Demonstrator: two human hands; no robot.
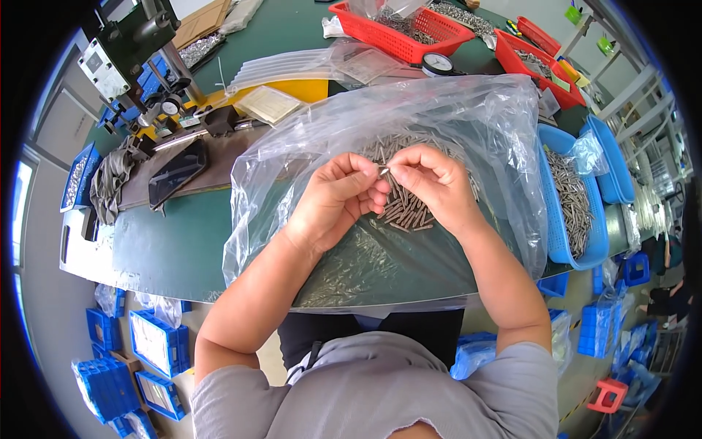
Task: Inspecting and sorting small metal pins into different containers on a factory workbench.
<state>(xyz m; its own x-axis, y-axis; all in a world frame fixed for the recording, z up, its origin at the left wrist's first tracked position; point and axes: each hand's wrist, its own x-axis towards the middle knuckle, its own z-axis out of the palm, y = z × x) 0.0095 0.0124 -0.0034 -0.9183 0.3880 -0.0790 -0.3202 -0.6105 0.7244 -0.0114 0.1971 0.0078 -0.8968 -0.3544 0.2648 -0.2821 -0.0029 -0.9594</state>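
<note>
Both my hands meet above a heap of small metal pins [406, 211] lying on a clear plastic bag [307, 150]. Between the fingertips of my left hand [338, 196] and my right hand [436, 189] is one small metal pin [384, 171]. Thumb and index finger of each hand pinch it at opposite ends; most of it is covered by the fingers. The left hand's other fingers are curled, close to the edge of the heap. The heap is grey-brown, its pieces slim and short, and my hands hide part of it.
Right of the bag stands a blue basket [553, 249] of similar pins. Red baskets [409, 50] of metal parts and a round dial gauge [438, 64] sit at the back. A gauge stand [183, 69] and a dark phone [178, 174] are on the left. Blue crates [106, 388] stand below.
</note>
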